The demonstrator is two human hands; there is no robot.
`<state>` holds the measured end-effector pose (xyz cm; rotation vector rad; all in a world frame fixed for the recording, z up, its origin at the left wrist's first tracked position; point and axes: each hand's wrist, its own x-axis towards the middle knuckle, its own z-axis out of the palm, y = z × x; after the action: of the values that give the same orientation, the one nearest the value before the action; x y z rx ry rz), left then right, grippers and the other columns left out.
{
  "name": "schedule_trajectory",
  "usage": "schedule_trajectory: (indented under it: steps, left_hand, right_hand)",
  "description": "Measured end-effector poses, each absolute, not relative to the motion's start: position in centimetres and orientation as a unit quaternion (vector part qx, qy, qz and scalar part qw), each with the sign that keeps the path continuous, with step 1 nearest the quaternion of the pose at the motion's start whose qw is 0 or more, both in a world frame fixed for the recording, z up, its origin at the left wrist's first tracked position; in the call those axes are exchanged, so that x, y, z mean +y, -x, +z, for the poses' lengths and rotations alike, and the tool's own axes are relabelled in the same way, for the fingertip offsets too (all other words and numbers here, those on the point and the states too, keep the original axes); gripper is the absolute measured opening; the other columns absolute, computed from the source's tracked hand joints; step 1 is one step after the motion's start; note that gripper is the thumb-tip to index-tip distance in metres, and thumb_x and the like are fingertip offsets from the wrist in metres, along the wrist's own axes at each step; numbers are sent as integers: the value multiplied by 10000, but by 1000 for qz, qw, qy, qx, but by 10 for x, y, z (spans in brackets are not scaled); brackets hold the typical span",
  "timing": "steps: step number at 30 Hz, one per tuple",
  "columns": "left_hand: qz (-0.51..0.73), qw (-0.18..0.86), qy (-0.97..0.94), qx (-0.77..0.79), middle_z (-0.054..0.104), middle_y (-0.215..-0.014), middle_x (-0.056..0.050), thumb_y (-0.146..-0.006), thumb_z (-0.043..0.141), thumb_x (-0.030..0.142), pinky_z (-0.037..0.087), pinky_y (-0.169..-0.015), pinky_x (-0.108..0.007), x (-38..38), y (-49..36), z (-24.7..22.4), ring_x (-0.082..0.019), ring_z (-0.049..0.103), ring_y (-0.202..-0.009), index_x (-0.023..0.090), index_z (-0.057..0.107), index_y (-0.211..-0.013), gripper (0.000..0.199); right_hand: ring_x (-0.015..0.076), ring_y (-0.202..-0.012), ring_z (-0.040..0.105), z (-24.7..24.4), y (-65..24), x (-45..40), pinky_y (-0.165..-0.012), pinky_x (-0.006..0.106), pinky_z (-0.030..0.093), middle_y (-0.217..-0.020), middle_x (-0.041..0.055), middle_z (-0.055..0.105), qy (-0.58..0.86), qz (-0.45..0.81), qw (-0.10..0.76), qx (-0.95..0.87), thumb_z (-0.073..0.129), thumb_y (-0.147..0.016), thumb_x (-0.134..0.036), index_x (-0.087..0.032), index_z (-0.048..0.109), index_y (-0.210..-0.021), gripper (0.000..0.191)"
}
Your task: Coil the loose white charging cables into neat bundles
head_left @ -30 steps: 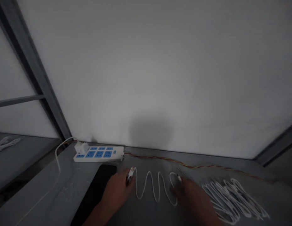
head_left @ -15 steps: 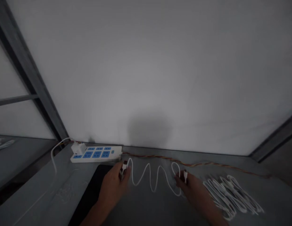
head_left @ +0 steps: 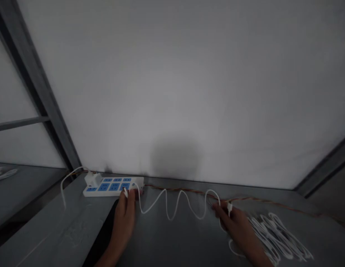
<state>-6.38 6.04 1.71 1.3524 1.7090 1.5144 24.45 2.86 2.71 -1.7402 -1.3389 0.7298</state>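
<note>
A white cable (head_left: 172, 217) hangs in loose waves between my two hands. My left hand (head_left: 127, 209) is closed on one end of it, with a small white plug (head_left: 125, 192) at the fingertips, in front of the white power strip (head_left: 113, 193) with blue sockets. My right hand (head_left: 234, 218) pinches the cable near its other end, and a white connector (head_left: 230, 207) shows above the fingers. Part of the cable loops below my right hand.
A white charger (head_left: 93, 180) sits in the strip's left end, its cord running left. Twisted brown wires (head_left: 256, 199) cross the table's back edge. Bundled white cables (head_left: 283, 237) lie at right. A black object (head_left: 101, 237) lies by my left forearm.
My left hand has moved left with its cable end, up to the power strip. My right hand has shifted slightly right, and the cable's waves are stretched wider.
</note>
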Motion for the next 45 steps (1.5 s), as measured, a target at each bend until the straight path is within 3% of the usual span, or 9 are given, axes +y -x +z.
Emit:
schedule_trajectory:
  steps: [5,11,14,21,30,41,45]
  left_hand:
    - [564,279,-477,613,656,-990,-58,-902,429,598,429,-889,-393,62,66,19,-272,601,-974,200,591,-1022,447]
    - [571,278,-492,595,593,-862,-4,-904,438,590,422,-816,-346,61,67,18,-243,584,-882,222,566,-970,395]
    - [571,269,-493,598,585,-807,11,-876,488,576,423,-769,-333,64,69,14,-234,585,-817,228,546,-895,353]
    - [569,254,-494,606,611,-799,4,-792,583,543,445,-746,-335,66,69,12,-244,610,-791,220,559,-902,342]
    - [587,241,-479,606,616,-749,8,-762,588,556,471,-698,-338,66,69,19,-241,622,-742,220,566,-866,353]
    - [569,241,-502,605,636,-749,6,-791,586,539,496,-654,-326,68,69,14,-229,643,-695,233,531,-872,322]
    - [481,290,-579,591,679,-815,-13,-821,540,430,509,-628,-320,61,55,9,-210,648,-627,205,530,-1151,400]
  right_hand:
    - [107,-421,334,18,-255,31,-429,230,246,-445,-83,347,676,297,427,-522,477,-803,-601,-224,487,-578,439]
    - [88,-435,335,17,-267,31,-422,221,235,-515,-69,394,670,317,521,-424,583,-724,-667,-199,530,-613,484]
    - [80,-408,273,20,-269,31,-408,228,194,-486,-93,322,658,349,543,-386,625,-663,-688,-198,561,-630,495]
    - [93,-425,283,29,-262,29,-449,235,210,-446,-102,324,663,345,520,-414,690,-633,-566,-190,614,-668,385]
    - [77,-408,274,25,-270,29,-420,224,214,-473,-116,319,620,375,583,-368,701,-651,-562,-201,544,-699,396]
    - [84,-402,293,25,-264,29,-408,222,232,-480,-115,316,606,402,573,-377,687,-646,-554,-227,492,-637,381]
    - [70,-381,321,25,-248,23,-410,206,238,-487,-109,372,606,466,471,-441,616,-720,-507,-216,507,-657,317]
